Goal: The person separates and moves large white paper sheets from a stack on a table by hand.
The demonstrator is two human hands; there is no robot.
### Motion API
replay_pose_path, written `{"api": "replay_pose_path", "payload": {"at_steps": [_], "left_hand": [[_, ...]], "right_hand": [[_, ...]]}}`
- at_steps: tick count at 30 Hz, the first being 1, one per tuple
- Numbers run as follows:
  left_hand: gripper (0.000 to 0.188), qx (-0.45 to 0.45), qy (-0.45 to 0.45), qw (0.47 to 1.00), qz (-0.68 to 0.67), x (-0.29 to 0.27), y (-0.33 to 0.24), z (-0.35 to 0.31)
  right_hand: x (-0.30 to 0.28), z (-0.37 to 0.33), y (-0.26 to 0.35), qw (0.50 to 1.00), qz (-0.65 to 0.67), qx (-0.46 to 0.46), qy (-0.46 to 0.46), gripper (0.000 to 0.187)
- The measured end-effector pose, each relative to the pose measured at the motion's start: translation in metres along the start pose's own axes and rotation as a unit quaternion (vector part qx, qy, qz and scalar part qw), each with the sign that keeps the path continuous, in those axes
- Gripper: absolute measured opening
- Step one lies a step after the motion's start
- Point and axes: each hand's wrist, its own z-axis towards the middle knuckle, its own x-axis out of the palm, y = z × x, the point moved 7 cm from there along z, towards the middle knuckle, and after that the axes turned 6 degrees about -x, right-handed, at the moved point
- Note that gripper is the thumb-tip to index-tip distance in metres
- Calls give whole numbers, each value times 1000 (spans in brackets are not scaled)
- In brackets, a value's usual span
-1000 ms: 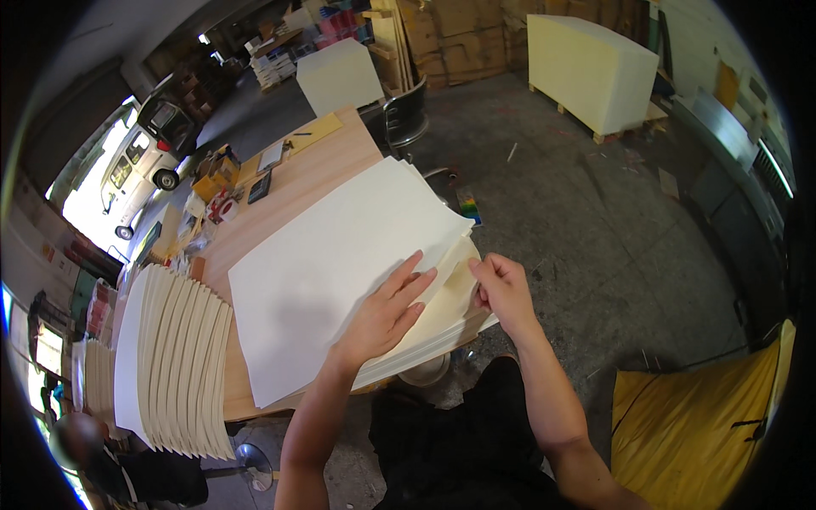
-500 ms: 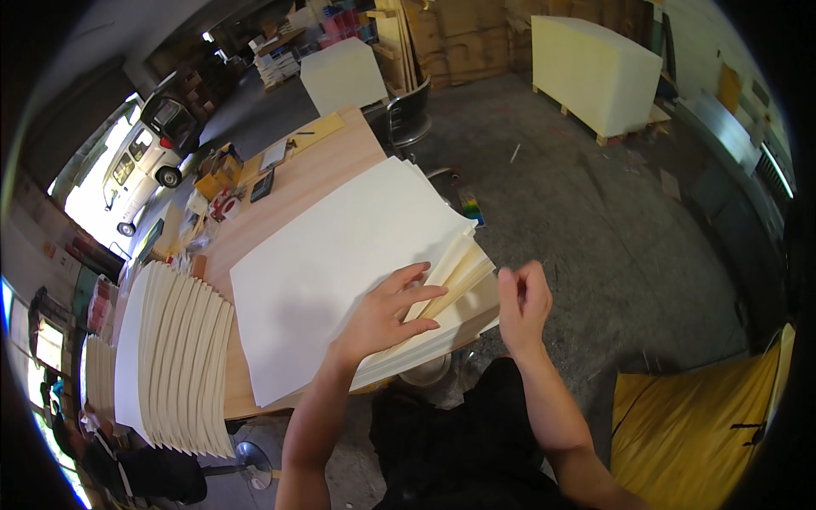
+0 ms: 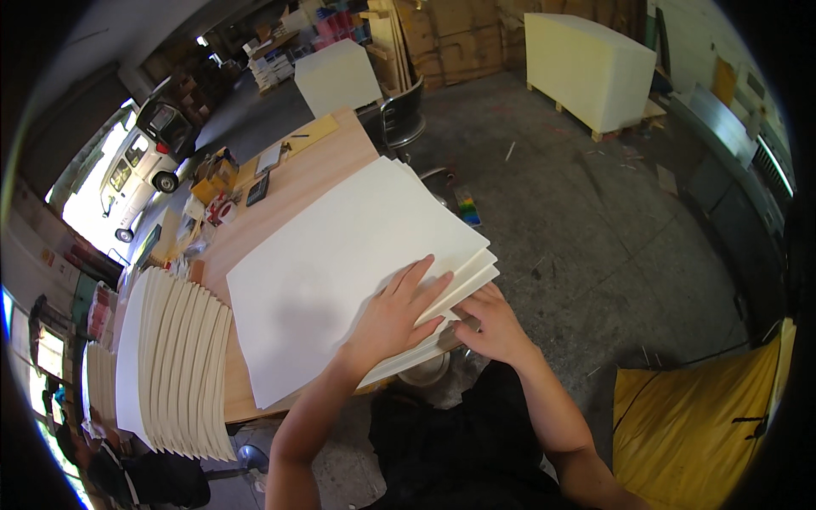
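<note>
The left hand [image 3: 387, 319] lies spread and unclenched on top of a stack of large white sheets [image 3: 340, 229], its fingers pointing toward the stack's right-hand edge. The right hand [image 3: 495, 327] is at that same edge, just beside the left, with its fingers bent and their tips partly hidden by the sheets; whether it grips any cannot be told. Just above the right hand, the corner of the stack parts into several separate layers.

The stack rests on a wooden surface [image 3: 302, 174], which reaches away beyond both hands. To the left of the left hand stands a fanned pile of cream sheets [image 3: 170, 365]. Farther off, beyond the left hand, lie a dark calculator [image 3: 258, 189] and a tape roll [image 3: 226, 212]. Beyond the hands stands a black chair [image 3: 403, 119]; well to the right of the right hand hangs a yellow cloth [image 3: 688, 433].
</note>
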Motion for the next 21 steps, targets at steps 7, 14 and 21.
{"api": "replay_pose_path", "payload": {"at_steps": [7,14,21], "left_hand": [[76,-32,-27,999,21,9,13,-5],[62,-45,-11,999,3,-3,15,-2],[39,-49,5,987,-153,-16,20,8]], "right_hand": [[-40,-17,-19,977,-131,156,-68,24],[-55,11,-18,978,-86,188,-35,41],[-16,21,-38,858,382,276,-204,39]]}}
